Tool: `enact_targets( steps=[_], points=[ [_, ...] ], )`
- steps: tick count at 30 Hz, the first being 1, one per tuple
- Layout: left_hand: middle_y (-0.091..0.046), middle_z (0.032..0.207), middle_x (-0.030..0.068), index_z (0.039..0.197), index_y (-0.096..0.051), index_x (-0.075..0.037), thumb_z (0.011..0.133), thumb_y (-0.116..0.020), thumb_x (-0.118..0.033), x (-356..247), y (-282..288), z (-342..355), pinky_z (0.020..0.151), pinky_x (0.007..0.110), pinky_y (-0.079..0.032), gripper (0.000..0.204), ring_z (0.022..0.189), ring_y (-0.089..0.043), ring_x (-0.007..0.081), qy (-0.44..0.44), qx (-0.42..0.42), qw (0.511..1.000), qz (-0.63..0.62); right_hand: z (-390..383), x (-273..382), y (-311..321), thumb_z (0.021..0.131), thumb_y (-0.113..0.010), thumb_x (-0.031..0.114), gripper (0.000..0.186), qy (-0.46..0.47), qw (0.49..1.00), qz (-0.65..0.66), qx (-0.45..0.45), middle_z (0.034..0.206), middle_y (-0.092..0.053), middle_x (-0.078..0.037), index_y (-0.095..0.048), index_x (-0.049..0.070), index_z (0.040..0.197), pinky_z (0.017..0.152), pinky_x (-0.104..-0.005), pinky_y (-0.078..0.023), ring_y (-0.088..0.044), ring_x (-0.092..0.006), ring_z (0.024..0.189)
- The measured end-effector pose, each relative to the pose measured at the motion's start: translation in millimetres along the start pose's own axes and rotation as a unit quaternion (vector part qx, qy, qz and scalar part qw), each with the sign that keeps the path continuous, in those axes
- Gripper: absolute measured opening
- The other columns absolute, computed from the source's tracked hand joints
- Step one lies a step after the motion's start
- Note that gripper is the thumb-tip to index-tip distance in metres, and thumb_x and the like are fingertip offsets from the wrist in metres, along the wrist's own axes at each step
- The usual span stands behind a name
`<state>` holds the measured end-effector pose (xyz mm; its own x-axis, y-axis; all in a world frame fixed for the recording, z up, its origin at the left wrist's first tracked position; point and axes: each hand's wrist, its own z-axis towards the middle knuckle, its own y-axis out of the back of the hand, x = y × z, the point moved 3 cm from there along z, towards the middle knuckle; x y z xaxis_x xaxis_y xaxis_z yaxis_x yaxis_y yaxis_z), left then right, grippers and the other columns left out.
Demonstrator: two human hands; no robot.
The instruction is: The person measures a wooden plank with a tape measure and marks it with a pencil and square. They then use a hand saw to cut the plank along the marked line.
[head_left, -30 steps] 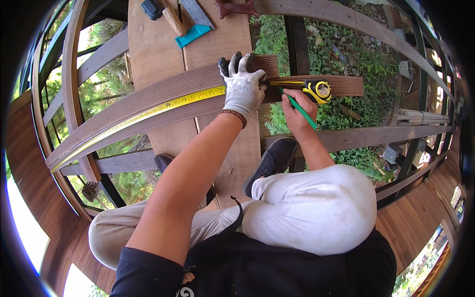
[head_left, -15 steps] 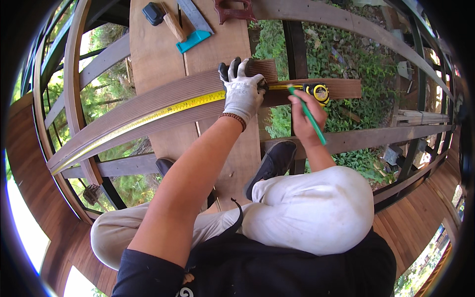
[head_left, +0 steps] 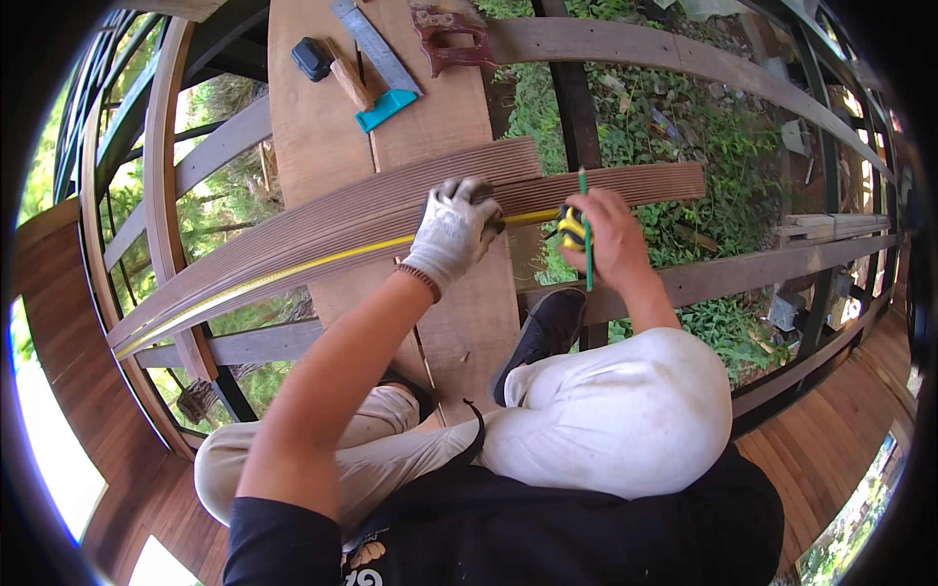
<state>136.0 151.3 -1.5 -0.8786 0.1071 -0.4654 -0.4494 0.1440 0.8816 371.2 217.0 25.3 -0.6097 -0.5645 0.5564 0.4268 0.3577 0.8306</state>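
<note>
Over two brown, grooved boards (head_left: 322, 210), curling grey-and-white gloved left hand (head_left: 452, 230) above yellow metal tape blade (head_left: 362, 251) extended leftward along nearer board; cannot tell whether pinching it. Grasping black-and-yellow tape-measure case (head_left: 571, 230) just right of glove with bare right hand (head_left: 616, 234), also holding slim green pencil (head_left: 588, 262) crosswise.

green plants (head_left: 723, 340) lie in daylight beneath wooden beams (head_left: 625, 43), reddish-brown planks (head_left: 831, 415) either side.
</note>
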Motion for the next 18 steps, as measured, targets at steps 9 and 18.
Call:
enact_targets(
  steps=[9, 18],
  points=[
    [-0.075, 0.093, 0.0079, 0.109, -0.071, -0.012, 0.096, -0.061, -0.042, 67, 69, -105, 0.078, 0.04, -0.054, 0.034, 0.082, -0.07, 0.0238, 0.241, 0.579, 0.763, -0.155, -21, 64, -57, 0.069, -0.089, 0.042, 0.065, 0.02, 0.954, 0.2, 0.222, 0.109, -0.061, -0.013, -0.058, 0.007, 0.114, 0.084, -0.0442, -0.053, -0.062, -0.0349, 0.101],
    [-0.075, 0.097, 0.0039, 0.12, -0.073, -0.016, 0.093, -0.07, -0.041, 162, 161, -210, 0.069, 0.03, -0.052, 0.037, 0.085, -0.068, 0.0134, 0.383, 0.629, 0.655, -0.172, -12, 84, -92, 0.069, -0.09, 0.046, 0.065, 0.058, 0.915, 0.288, 0.276, 0.101, -0.063, -0.015, -0.058, 0.007, 0.111, 0.082, -0.0435, -0.051, -0.063, -0.0366, 0.097]
  ],
)
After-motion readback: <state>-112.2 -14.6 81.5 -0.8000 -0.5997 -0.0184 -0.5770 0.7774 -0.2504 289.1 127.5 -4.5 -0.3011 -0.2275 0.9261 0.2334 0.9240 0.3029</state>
